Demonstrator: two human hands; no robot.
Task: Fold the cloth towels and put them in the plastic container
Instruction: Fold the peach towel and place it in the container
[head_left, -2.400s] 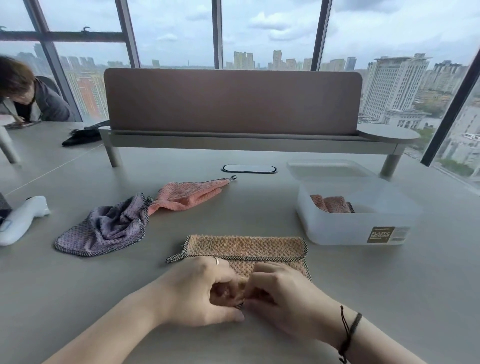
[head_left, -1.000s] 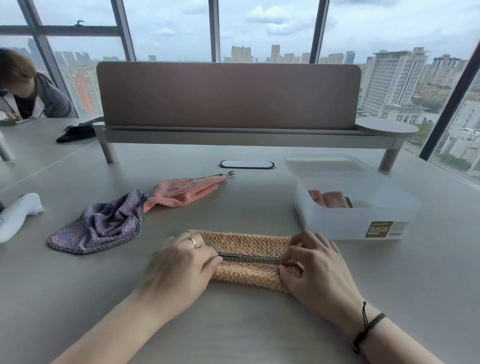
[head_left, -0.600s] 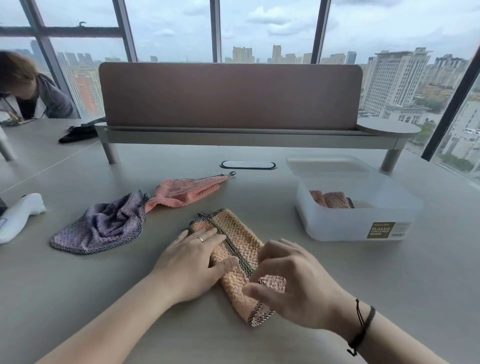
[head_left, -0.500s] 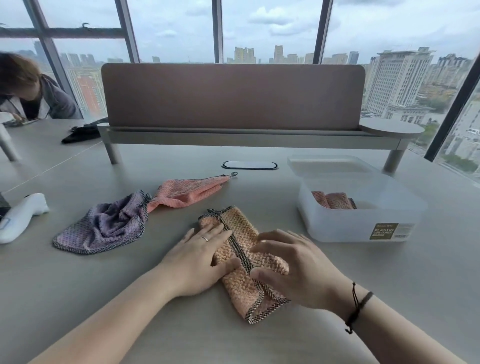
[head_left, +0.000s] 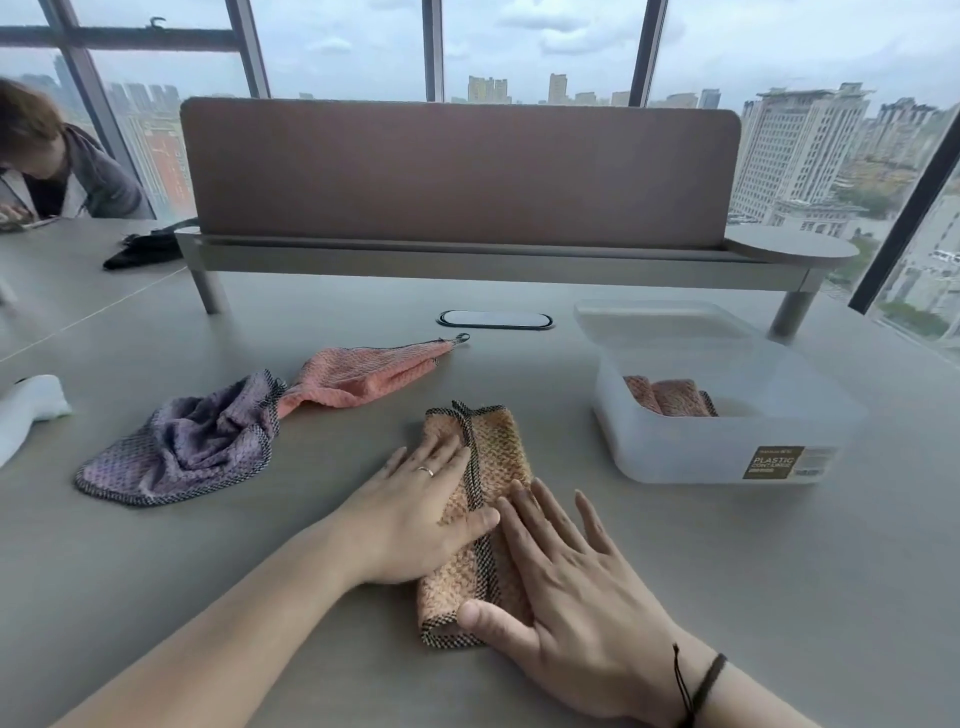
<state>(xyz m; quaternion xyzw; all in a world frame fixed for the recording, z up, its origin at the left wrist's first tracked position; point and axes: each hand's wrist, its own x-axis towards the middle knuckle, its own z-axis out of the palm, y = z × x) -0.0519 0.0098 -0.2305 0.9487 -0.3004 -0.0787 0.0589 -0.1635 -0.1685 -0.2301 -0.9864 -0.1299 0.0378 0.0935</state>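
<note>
A folded orange towel (head_left: 496, 447) with a dark checked edge lies as a narrow strip pointing away from me. My left hand (head_left: 415, 512) rests flat on its left half, fingers spread. My right hand (head_left: 566, 577) lies flat on its near right part, thumb at the near end. Neither hand grips it. A crumpled purple towel (head_left: 187, 447) and a pink towel (head_left: 363, 371) lie unfolded to the left. The translucent plastic container (head_left: 727, 452) stands at the right with one folded orange-pink towel (head_left: 667, 397) inside.
The container's lid (head_left: 660, 325) lies behind it. A desk divider on legs (head_left: 462, 171) spans the back of the grey table (head_left: 779, 571). A white object (head_left: 28, 410) sits at the left edge. Another person (head_left: 47, 161) sits far left, near a black item (head_left: 140, 249).
The orange towel was folded into a long strip, then turned from lying crosswise to pointing away from me. Both hands went from pinching it to lying flat on it.
</note>
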